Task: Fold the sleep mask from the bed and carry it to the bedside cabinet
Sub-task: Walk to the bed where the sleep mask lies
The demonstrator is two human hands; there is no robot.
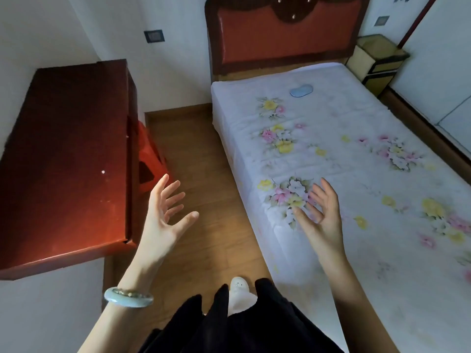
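Bed point(356, 174) foot cut off; sleep mask point(301, 90) small.

Floral-sheeted bed point(356, 174) bears a blue sleep mask point(301, 90)

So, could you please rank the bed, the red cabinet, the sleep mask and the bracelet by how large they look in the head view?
1. bed
2. red cabinet
3. bracelet
4. sleep mask

The bracelet's lead is unsure, since it is much nearer the camera.

cabinet top point(68, 138): showing glossy reddish wood
bed sheet point(356, 154): looking like matt, creased floral cloth
floor point(201, 174): showing smooth wood planks
headboard point(285, 34): shining, padded
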